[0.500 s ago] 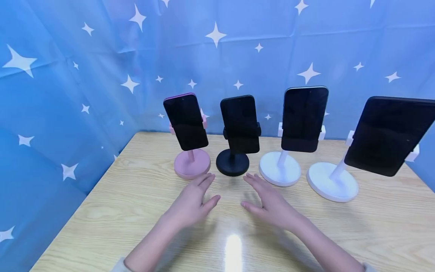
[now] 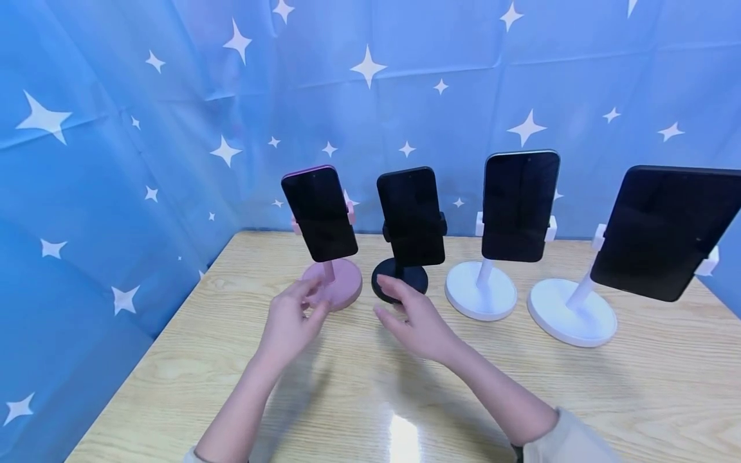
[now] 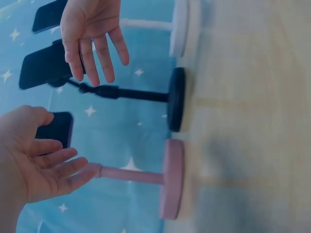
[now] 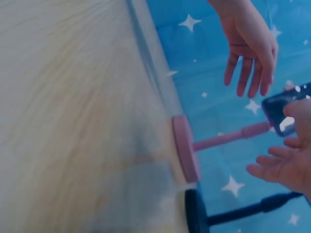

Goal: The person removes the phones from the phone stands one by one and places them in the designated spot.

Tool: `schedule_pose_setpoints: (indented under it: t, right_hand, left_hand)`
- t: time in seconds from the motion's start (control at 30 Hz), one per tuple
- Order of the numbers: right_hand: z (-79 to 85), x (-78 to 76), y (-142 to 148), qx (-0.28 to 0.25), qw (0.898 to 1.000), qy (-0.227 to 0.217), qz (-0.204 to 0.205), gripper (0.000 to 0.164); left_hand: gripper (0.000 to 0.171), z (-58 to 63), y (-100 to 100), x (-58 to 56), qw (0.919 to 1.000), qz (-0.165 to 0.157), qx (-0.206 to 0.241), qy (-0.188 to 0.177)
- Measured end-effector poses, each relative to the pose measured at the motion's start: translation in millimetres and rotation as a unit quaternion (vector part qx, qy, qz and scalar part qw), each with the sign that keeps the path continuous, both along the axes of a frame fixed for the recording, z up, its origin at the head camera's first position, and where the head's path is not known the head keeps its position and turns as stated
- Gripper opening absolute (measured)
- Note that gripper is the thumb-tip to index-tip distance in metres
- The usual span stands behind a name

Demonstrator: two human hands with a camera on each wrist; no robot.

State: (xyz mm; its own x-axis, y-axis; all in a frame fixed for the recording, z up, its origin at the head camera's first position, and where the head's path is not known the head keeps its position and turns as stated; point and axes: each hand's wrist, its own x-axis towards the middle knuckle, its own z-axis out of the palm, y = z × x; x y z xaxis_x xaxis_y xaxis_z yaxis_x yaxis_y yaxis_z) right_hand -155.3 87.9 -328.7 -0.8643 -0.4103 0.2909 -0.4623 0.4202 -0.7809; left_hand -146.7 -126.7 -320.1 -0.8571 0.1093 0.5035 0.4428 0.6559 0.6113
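Observation:
My left hand [image 2: 289,321] hovers in front of the pink phone stand [image 2: 348,283], its fingers relaxed and holding nothing. A dark-screened phone [image 2: 320,215] with a pink-purple edge sits in that stand's clamp. To the right, my right hand [image 2: 422,328] hangs before the black phone stand [image 2: 418,278], fingers loosely extended and spread from the thumb. The black stand carries a black phone [image 2: 411,218]. In the left wrist view, the left hand [image 3: 41,165] shows its palm, apart from the pink stand's stem [image 3: 133,174].
Two white stands stand further right: one [image 2: 480,302] bears a phone [image 2: 521,206], the other [image 2: 570,321] a larger dark tablet [image 2: 666,235]. A blue curtain [image 2: 231,109] with white stars hangs behind the light wooden table [image 2: 191,360].
Both hands have shifted left over the table, the left toward the pink stand and the right to before the black one. The stands stay in place while the head view tilts slightly.

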Motion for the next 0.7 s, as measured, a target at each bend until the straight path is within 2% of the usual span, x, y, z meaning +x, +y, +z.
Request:
schedule_pose_setpoints:
  t: [0.13, 0.27, 0.37, 0.53, 0.6, 0.7]
  right_hand:
    - [12.2, -7.5, -15.7, -0.05, 0.999, 0.006, -0.01, 0.049]
    - [24.8, -15.9, -30.0, -0.097, 0.994, 0.045, -0.037, 0.048]
    - [32.7, -21.7, -38.0, -0.122, 0.988, 0.069, -0.058, 0.047]
    - [42.1, -29.8, -48.5, -0.143, 0.984, 0.082, -0.069, 0.046]
    - [44.9, -33.1, -52.4, -0.147, 0.983, 0.086, -0.074, 0.047]
    - [48.7, -38.3, -57.4, -0.147, 0.982, 0.095, -0.077, 0.047]
  left_hand:
    - [0.037, 11.7, -6.0, -6.9, 0.9975, 0.028, 0.062, -0.019]
    - [0.038, 23.6, -10.2, -15.6, 0.9926, 0.048, 0.107, -0.033]
    - [0.037, 31.5, -12.4, -22.3, 0.9892, 0.065, 0.128, -0.03]
    - [0.036, 40.4, -14.0, -31.6, 0.9832, 0.096, 0.154, -0.02]
    - [0.035, 42.4, -13.6, -35.4, 0.9804, 0.1, 0.169, -0.021]
    - [0.035, 44.0, -12.2, -40.9, 0.9759, 0.083, 0.2, -0.024]
